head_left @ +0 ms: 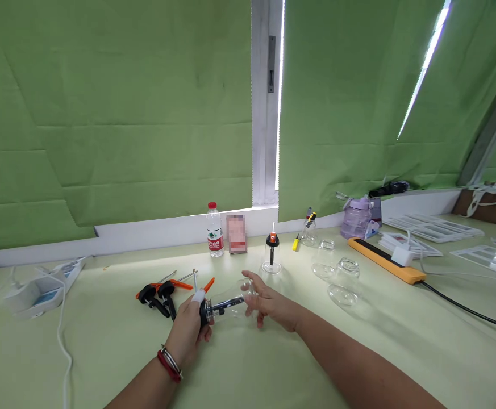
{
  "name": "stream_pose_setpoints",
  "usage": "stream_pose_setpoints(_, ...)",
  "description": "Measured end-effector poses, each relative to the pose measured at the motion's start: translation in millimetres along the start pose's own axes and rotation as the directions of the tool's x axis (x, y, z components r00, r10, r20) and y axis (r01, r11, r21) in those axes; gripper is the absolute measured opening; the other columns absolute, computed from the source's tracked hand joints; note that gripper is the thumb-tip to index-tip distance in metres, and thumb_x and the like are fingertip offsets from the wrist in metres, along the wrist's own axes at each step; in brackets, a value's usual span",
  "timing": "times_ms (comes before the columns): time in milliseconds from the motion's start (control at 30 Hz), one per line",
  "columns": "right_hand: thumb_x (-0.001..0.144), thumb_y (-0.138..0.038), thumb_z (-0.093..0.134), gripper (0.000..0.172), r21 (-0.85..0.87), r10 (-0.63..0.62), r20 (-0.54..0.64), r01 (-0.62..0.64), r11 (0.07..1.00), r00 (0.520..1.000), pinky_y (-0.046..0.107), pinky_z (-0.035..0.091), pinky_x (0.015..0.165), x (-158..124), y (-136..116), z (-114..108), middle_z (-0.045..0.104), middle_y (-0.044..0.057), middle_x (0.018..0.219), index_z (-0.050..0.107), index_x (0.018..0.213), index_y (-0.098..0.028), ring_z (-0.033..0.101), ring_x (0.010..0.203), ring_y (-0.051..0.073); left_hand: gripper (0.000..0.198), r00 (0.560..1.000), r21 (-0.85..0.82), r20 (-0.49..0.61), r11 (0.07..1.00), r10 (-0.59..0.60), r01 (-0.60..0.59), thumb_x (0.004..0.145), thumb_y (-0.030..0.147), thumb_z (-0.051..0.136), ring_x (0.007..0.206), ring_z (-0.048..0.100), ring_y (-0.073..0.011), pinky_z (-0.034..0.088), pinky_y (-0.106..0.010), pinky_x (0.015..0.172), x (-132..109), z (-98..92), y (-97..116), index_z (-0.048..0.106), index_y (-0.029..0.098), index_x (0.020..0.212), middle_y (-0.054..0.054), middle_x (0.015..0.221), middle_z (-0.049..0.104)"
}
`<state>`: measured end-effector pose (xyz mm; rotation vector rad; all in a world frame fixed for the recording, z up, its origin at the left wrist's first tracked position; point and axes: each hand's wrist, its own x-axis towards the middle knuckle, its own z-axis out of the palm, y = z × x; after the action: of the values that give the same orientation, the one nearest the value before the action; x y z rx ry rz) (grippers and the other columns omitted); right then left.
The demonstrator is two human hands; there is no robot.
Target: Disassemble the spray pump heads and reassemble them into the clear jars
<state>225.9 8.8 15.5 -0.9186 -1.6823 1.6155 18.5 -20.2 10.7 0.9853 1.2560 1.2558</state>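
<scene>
My left hand [189, 329] grips the black pump head [208, 310] of a dispenser, a white bandage on one fingertip and bracelets on the wrist. My right hand [267, 303] holds the clear glass bottle [236, 304] that the pump's tube runs into; the bottle lies sideways between both hands. Two more black-and-orange pump heads [161, 294] lie on the table just left of my left hand. An assembled bottle with pump [272, 255] stands upright behind my right hand.
Empty clear jars [344, 282] stand to the right, beside an orange power strip [386, 260] with a black cable. A water bottle [215, 230] and a small box stand at the wall. A white adapter [38, 292] with cord lies far left. White trays [430, 227] lie far right.
</scene>
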Motion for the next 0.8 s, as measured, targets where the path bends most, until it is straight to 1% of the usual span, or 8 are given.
stream_pose_setpoints(67,0.067,-0.043,0.074,0.087,-0.018,-0.079,0.028,0.079,0.997,0.997,0.024,0.051,0.059,-2,-1,-3,0.029,0.010,0.137,0.023,0.137,-0.040,0.058,0.083,0.012,0.038,1.000,-0.039,-0.007,0.999,-0.017,0.017,0.077,0.051,0.046,0.026,0.031,-0.0052,0.033,-0.022,0.030,2,-2.2,0,0.048,0.018,0.059,0.003,0.045,0.052)
stream_pose_setpoints(133,0.064,-0.038,0.077,0.088,-0.012,-0.081,0.045,0.082,0.997,0.996,0.026,0.052,0.060,-2,0,-7,0.033,0.010,0.132,0.026,0.136,-0.040,0.060,0.080,0.012,0.037,1.000,-0.045,0.002,0.999,-0.014,0.014,0.076,0.051,0.047,0.026,0.031,-0.0049,0.033,-0.022,0.030,2,-3.0,0,0.049,0.018,0.059,0.002,0.046,0.053)
stream_pose_setpoints(267,0.070,-0.049,0.068,0.072,0.042,0.005,0.088,-0.008,0.999,0.996,0.024,0.048,0.047,0,5,-12,0.054,0.006,0.100,0.033,0.130,-0.028,0.064,0.061,0.014,0.039,0.999,0.004,0.033,0.999,0.041,-0.041,0.078,0.054,0.045,0.025,0.029,-0.0048,0.033,-0.022,0.030,-3,-0.6,1,0.048,0.018,0.061,0.003,0.045,0.052)
stream_pose_setpoints(400,0.077,-0.063,0.051,0.057,0.031,0.130,0.128,-0.135,0.990,0.983,0.019,0.039,0.035,4,9,-14,0.062,0.002,0.070,0.044,0.110,-0.018,0.057,0.042,0.012,0.039,0.999,0.058,0.020,0.997,0.044,-0.045,0.078,0.055,0.043,0.024,0.029,-0.0055,0.032,-0.021,0.029,-8,3.6,1,0.045,0.019,0.061,0.004,0.042,0.051)
stream_pose_setpoints(567,0.079,-0.075,0.023,0.071,-0.022,0.286,0.090,-0.285,0.958,0.954,0.020,0.031,0.028,8,11,-14,0.061,0.006,0.055,0.051,0.095,-0.013,0.049,0.032,0.012,0.038,1.000,0.080,0.011,0.997,0.021,-0.022,0.078,0.053,0.044,0.024,0.030,-0.0061,0.031,-0.021,0.028,-10,6.8,3,0.046,0.019,0.061,0.004,0.041,0.050)
stream_pose_setpoints(667,0.080,-0.073,0.028,0.073,-0.028,0.218,-0.001,-0.218,0.975,0.976,0.021,0.037,0.034,6,5,-11,0.063,0.009,0.072,0.051,0.111,-0.011,0.056,0.046,0.013,0.038,0.999,0.058,0.040,0.998,0.009,-0.012,0.078,0.052,0.045,0.025,0.031,-0.0061,0.035,-0.022,0.030,-8,4.9,3,0.046,0.019,0.059,0.003,0.042,0.052)
stream_pose_setpoints(733,0.080,-0.064,0.045,0.066,-0.016,0.054,-0.019,-0.054,0.998,0.998,0.023,0.047,0.047,2,0,-10,0.058,0.011,0.103,0.041,0.129,-0.021,0.060,0.068,0.013,0.040,0.999,0.016,0.046,1.000,-0.006,0.005,0.078,0.052,0.046,0.025,0.030,-0.0059,0.038,-0.024,0.032,-6,2.0,2,0.046,0.019,0.057,0.002,0.043,0.053)
stream_pose_setpoints(800,0.076,-0.051,0.063,0.068,-0.027,-0.097,0.009,0.097,0.995,0.995,0.026,0.051,0.064,-2,-3,-10,0.044,0.008,0.126,0.034,0.135,-0.033,0.056,0.087,0.014,0.041,0.999,-0.029,0.027,0.999,-0.032,0.033,0.078,0.053,0.046,0.025,0.030,-0.0054,0.039,-0.025,0.033,-3,-1.0,1,0.047,0.019,0.056,0.001,0.044,0.055)
